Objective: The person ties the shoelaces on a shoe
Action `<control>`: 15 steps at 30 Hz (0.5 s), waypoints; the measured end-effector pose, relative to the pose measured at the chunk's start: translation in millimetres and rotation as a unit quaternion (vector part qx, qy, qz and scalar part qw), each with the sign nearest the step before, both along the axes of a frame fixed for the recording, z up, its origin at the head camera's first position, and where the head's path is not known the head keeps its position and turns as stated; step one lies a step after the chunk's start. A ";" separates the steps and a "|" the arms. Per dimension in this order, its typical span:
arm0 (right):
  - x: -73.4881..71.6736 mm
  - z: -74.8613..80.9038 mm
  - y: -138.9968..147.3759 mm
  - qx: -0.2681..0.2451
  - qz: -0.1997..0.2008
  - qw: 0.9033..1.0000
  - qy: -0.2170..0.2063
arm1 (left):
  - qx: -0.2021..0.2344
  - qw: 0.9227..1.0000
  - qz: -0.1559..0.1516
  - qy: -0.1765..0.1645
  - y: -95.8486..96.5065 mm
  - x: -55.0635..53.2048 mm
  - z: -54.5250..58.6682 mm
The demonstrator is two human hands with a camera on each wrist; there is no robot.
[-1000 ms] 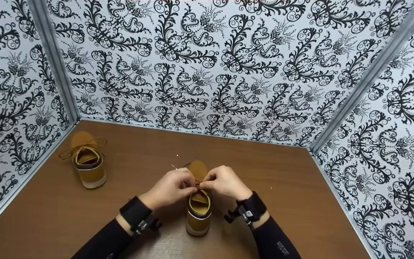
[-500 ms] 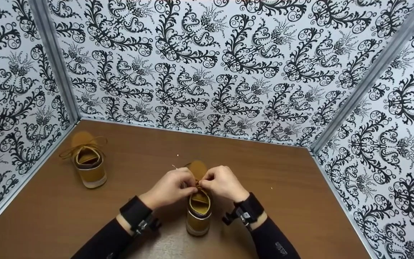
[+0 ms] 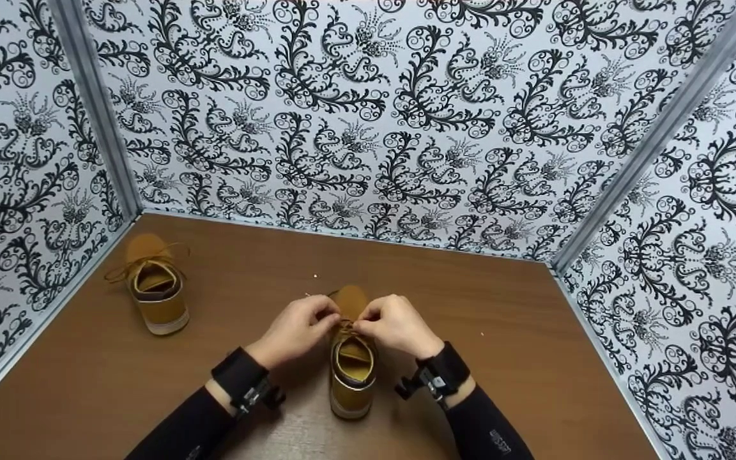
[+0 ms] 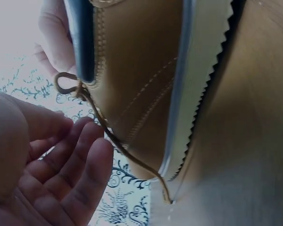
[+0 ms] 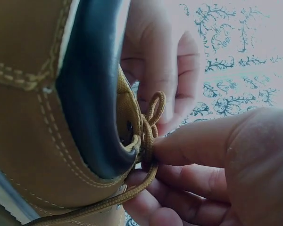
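A tan lace-up shoe [image 3: 352, 399] with a dark collar stands on the table, heel towards me. In the right wrist view, the thumb of my right hand [image 3: 400, 324] pinches the tan shoelace [image 5: 148, 146] at the knot, its fingers curled behind. A small lace loop [image 4: 65, 82] sticks up from the knot. One lace end [image 4: 127, 153] hangs down the shoe's left side. My left hand [image 3: 294, 327] is beside the laces, fingers loosely bent, and no lace shows between them in the left wrist view.
A matching shoe [image 3: 162, 313] with its lace tied in a bow stands at the back left of the brown table [image 3: 457, 287]. Patterned white panels [image 3: 342, 128] enclose the table at the back and sides. Small white specks lie on the tabletop.
My left hand has drawn back slightly to the left from the knot, and its fingertips have come away from the lace. The right hand has barely moved, staying at the knot.
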State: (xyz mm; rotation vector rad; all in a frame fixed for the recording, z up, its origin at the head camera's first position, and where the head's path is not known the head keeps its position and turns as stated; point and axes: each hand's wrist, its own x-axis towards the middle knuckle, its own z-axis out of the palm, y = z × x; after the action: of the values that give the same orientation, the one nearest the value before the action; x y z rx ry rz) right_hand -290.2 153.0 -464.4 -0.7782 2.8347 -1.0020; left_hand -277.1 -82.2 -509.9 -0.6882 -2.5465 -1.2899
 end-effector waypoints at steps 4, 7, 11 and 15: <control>0.1 0.2 -0.2 0.004 0.002 1.000 0.003 | 0.005 1.000 0.002 -0.001 0.8 -2.0 -6.4; -0.3 -0.3 -0.2 0.004 0.001 1.000 0.008 | 0.004 1.000 -0.005 0.003 1.4 -3.0 -9.1; -1.0 -1.6 -0.7 0.003 -0.003 1.000 0.016 | 0.006 1.000 -0.012 0.001 1.9 -3.4 -10.2; -1.4 -2.6 -1.4 -0.001 -0.003 1.000 0.018 | 0.007 1.000 -0.020 0.001 2.5 -2.9 -10.0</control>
State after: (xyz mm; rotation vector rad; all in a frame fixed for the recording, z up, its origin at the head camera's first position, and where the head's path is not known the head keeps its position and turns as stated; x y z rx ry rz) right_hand -291.7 151.6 -467.1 -0.7975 2.8674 -1.0029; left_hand -280.0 -79.7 -519.9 -0.7414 -2.5319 -1.3165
